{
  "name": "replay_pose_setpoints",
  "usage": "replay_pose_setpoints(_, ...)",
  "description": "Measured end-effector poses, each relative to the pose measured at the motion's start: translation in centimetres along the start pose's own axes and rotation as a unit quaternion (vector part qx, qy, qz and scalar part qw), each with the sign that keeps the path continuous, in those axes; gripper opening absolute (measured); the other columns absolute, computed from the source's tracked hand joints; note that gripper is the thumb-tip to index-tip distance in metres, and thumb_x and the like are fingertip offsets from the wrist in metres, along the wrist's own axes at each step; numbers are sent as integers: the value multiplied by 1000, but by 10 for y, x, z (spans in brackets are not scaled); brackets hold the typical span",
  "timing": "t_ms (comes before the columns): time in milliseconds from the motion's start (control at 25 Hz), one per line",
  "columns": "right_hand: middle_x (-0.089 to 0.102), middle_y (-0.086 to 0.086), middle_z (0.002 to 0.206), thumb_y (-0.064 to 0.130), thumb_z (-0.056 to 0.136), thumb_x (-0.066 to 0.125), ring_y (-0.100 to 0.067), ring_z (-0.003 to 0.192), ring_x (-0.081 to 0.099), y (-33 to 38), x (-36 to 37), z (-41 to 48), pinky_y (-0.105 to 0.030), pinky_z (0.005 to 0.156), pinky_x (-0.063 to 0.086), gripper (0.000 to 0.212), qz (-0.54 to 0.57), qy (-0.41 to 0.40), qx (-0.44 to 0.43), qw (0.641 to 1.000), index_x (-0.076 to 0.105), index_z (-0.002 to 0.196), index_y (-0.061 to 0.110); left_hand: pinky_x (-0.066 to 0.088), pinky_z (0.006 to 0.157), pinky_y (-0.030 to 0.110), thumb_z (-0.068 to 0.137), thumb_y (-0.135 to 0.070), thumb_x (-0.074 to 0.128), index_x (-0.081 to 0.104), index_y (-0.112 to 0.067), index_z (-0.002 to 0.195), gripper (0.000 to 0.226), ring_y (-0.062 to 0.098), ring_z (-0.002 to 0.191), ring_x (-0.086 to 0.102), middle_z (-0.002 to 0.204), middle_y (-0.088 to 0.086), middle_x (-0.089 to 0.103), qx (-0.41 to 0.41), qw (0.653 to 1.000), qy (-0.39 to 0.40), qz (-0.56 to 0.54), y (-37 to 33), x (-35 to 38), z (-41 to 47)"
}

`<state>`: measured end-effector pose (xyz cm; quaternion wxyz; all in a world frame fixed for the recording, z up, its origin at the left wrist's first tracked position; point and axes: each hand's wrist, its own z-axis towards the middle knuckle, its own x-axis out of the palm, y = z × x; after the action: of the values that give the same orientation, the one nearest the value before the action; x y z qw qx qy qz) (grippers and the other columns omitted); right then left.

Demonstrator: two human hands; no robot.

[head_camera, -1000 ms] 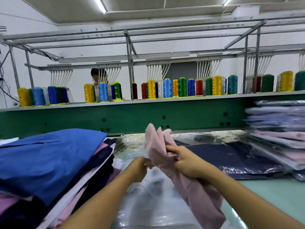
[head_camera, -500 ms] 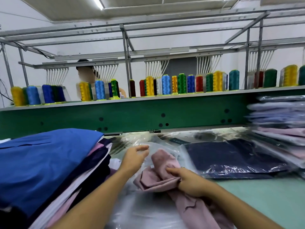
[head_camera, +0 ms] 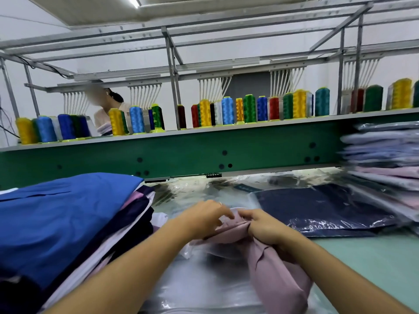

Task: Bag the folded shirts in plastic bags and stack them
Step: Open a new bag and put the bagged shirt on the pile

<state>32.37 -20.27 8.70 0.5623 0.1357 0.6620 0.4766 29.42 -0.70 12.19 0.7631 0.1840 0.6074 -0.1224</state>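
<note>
Left fingers [head_camera: 223, 214]: curled, tips pinching the bunched top fold of the pink shirt [head_camera: 274, 277]; left hand [head_camera: 204, 219] just beside the right.
Right fingers [head_camera: 252, 223]: curled tight round the same bunch; right hand [head_camera: 265, 228] gripping from the opposite side.
Pink shirt: crumpled rather than flat, held between both hands, trailing down toward the viewer under the right forearm.
Clear plastic bag [head_camera: 199, 282]: glossy and wrinkled, lying flat beneath hands and shirt; mouth hard to make out.
Left edge: tall pile of unbagged shirts [head_camera: 56, 218], blue on top, close against the left forearm.
Right edge: bagged navy shirt [head_camera: 317, 205] flat just beyond the right hand; blurred stack of bagged shirts [head_camera: 385, 168] at far right.
Open room: bare pale green table [head_camera: 374, 264], right of the right forearm.
Beyond: green machine beam [head_camera: 181, 155] across the full width, topped by a row of coloured thread cones [head_camera: 226, 111]; a person [head_camera: 106, 109] behind them.
Overhead: grey metal frame [head_camera: 172, 53], white walls.
</note>
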Motion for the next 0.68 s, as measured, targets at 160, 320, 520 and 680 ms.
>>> replay_pose_setpoints(160,71,-19,112,-4,86,36,-27,102,68,11,16,12,-46,93,54,42,-26,13,5,1000,67,112,9,51,92,39,98,-5,47,42,-36,146,57,21,112,64,124,0,69,-20,993,-77,-91,-17,-14,3)
replay_pose_setpoints(320,68,-20,117,-1,88,51,-31,111,63,41,25,34,-42,94,50,29,-83,14,-22,996,67,112,1,47,73,38,104,-22,45,59,-18,118,20,37,100,62,105,14,67,-117,989,-90,20,-25,-31,6)
replay_pose_setpoints(520,52,-20,137,6,107,40,-24,118,55,65,25,48,-25,99,38,30,-229,74,2,971,50,134,10,47,80,40,106,-26,42,63,-10,96,28,34,94,60,99,14,70,-53,994,-100,7,-26,-56,3)
replay_pose_setpoints(680,55,9,91,-31,88,38,0,86,51,84,51,58,-15,76,41,61,-266,-37,20,963,53,109,24,46,82,38,106,-29,43,68,-15,113,30,30,96,62,106,7,73,9,993,-118,11,-23,-68,-3)
